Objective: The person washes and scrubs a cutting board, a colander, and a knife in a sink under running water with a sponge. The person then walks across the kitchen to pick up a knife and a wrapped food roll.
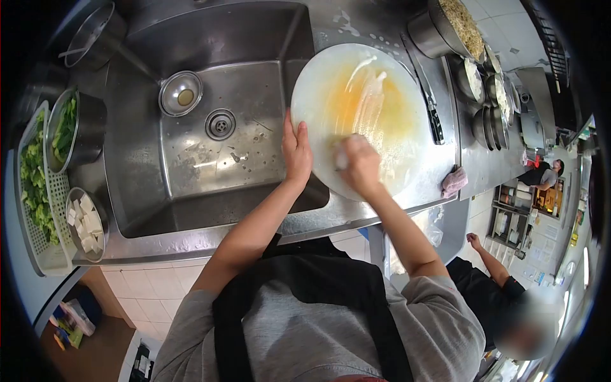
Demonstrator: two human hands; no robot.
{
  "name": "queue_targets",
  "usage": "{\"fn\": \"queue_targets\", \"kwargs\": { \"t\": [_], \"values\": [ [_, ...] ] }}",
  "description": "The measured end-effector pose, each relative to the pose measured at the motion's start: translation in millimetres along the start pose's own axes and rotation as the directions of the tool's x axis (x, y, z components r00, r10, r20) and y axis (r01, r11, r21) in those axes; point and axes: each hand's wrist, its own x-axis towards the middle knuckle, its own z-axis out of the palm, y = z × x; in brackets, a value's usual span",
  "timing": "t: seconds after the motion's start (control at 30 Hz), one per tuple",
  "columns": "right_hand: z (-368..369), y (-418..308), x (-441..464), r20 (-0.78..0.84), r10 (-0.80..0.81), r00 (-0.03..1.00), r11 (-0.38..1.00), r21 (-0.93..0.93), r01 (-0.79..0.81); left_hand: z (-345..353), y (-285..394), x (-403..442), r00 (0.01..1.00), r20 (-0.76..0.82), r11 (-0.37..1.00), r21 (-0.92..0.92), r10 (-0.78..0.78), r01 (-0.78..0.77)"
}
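A round white board (401, 169) with orange-yellow stains and wet streaks lies on the steel counter, its left edge reaching over the sink rim. My left hand (297, 151) rests against the board's left edge, fingers apart, holding nothing else. Near the board's lower middle, my right hand (358, 164) is closed around something pale, mostly hidden and blurred, that touches the surface. To the right of the board lies a knife (435, 124) with a black handle. A pink cloth (454, 183) sits near the counter's front edge.
The steel sink (191, 143) holds a small metal bowl (181, 93). At the left are a basket of greens (37, 184), a pot of green vegetables (89, 130) and a bowl of white cubes (87, 223). Pots (429, 35) stand at right; two people (490, 299) are beyond.
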Motion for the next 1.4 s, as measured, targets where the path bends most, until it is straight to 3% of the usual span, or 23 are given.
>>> {"fn": "queue_targets", "kwargs": {
  "t": [0.03,0.1,0.17,0.2,0.23,0.3,0.37,0.4,0.47,0.5,0.53,0.57,0.63,0.67,0.7,0.8,0.9,0.97,1.07,1.17,1.3,1.37,1.4],
  "values": [
    [2,34,-1,-0.003,0.01,1.0,1.0,-0.002,-0.01,-2,0,-2,0.999,0.051,0.999,0.034,-0.016,0.014],
    [0,95,63,-0.137,0.356,0.924,0.907,-0.186,-0.377,-4,-8,-9,0.998,0.057,0.999,0.046,-0.017,0.014],
    [9,133,125,-0.172,0.405,0.898,0.87,-0.231,-0.436,-5,-7,-10,0.986,0.155,0.995,0.086,-0.065,0.052],
    [17,122,136,-0.168,0.417,0.893,0.893,-0.105,-0.437,-4,-11,-12,0.985,0.157,0.995,0.085,-0.066,0.053],
    [32,96,149,-0.168,0.426,0.889,0.904,0.025,-0.428,-4,-17,-9,0.986,0.151,0.997,0.052,-0.07,0.063],
    [36,28,111,-0.011,0.217,0.976,0.968,-0.128,-0.216,-9,-12,7,0.985,0.153,0.996,0.03,-0.084,0.081],
    [9,-18,39,0.014,-0.009,1.0,1.0,-0.01,0.009,-5,15,55,0.997,0.063,0.999,0.007,-0.043,0.043],
    [-10,-27,11,-0.045,-0.016,0.999,0.999,0.047,0.018,-8,11,60,0.997,0.068,0.999,0.001,-0.043,0.043],
    [-2,50,-20,0.005,-0.039,0.999,0.996,0.08,0.039,-13,-2,70,0.97,0.239,0.977,0.197,0.035,-0.083],
    [-8,81,3,-0.049,0.172,0.984,0.985,0.017,-0.171,-12,-3,67,0.971,0.236,0.977,0.197,0.032,-0.08],
    [-17,105,42,-0.064,0.469,0.881,0.868,-0.15,-0.473,-10,-2,58,0.974,0.228,0.974,0.222,-0.006,-0.046],
    [-6,139,76,-0.194,0.513,0.837,0.809,-0.217,-0.546,-6,-1,47,0.974,0.22,0.969,0.246,-0.044,-0.012],
    [14,126,128,-0.335,0.387,0.859,0.882,-0.136,-0.45,6,5,35,0.985,0.174,0.973,0.228,0.006,-0.046],
    [26,99,143,-0.191,0.413,0.891,0.886,-0.143,-0.441,8,4,33,0.99,0.128,0.973,0.209,0.067,-0.093],
    [32,61,136,-0.157,0.287,0.945,0.942,-0.132,-0.308,6,4,32,0.988,0.087,0.97,0.198,0.126,-0.141],
    [11,-15,58,0.074,-0.007,0.997,1.0,-0.018,0.008,-3,10,29,0.993,0.113,0.991,0.121,0.038,-0.052],
    [19,19,58,-0.069,-0.132,0.989,0.991,-0.044,0.129,-10,-10,20,0.977,0.214,0.992,0.122,-0.014,-0.013],
    [17,42,125,-0.013,0.196,0.98,0.973,-0.123,-0.196,-10,0,14,0.972,0.232,0.983,0.183,-0.041,-0.002],
    [28,38,165,-0.128,0.237,0.963,0.95,-0.174,-0.257,-6,11,19,0.965,0.242,0.976,0.213,-0.096,0.043],
    [18,-9,78,0.064,0.05,0.997,0.994,-0.098,-0.044,-7,9,33,0.97,0.238,0.996,0.088,-0.042,0.022],
    [8,57,59,-0.027,-0.049,0.998,0.999,0.017,0.05,-23,-17,22,0.917,0.388,0.986,-0.085,-0.097,0.141],
    [2,118,110,-0.065,0.451,0.89,0.867,-0.205,-0.454,-29,-4,4,0.908,0.377,0.973,-0.069,-0.18,0.221],
    [3,123,137,-0.11,0.501,0.859,0.836,-0.194,-0.513,-30,17,1,0.839,0.42,0.918,-0.033,-0.345,0.394]
  ]
}}
